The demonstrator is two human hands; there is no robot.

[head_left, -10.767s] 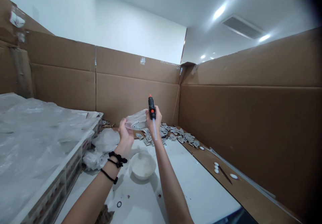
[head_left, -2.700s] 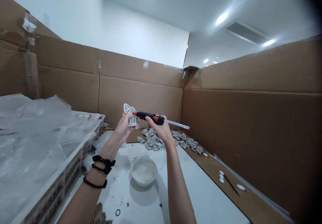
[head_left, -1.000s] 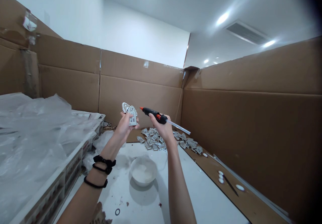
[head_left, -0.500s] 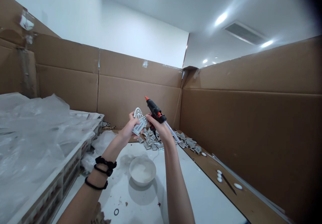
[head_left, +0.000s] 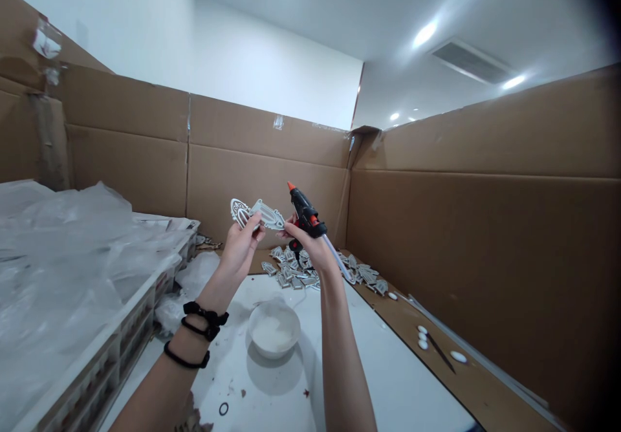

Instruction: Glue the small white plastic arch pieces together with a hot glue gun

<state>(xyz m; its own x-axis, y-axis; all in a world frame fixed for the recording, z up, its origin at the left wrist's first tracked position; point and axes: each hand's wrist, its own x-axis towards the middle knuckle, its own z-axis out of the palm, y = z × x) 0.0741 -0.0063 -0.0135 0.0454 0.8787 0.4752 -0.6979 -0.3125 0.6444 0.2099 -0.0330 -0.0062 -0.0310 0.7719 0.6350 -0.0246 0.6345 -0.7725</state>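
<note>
My left hand pinches an ornate pale arched piece and a second grey-white piece that overlaps it. Between my thumb and fingers, my right hand grips the far end of the second piece. A black glue gun with an orange tip rests along that same hand, tip pointing up and away, a clear glue stick out of its back. How the right fingers hold the gun is partly hidden. Beyond my hands lies a pile of similar pieces.
A white bowl stands on the white table. At left, plastic bags cover a crate. Cardboard walls surround the back and right. White oval bits and a dark thin tool lie at right.
My left hand has turned and moved slightly left, tilting the pieces leftward and spreading them apart. My right hand and the glue gun have shifted slightly right.
</note>
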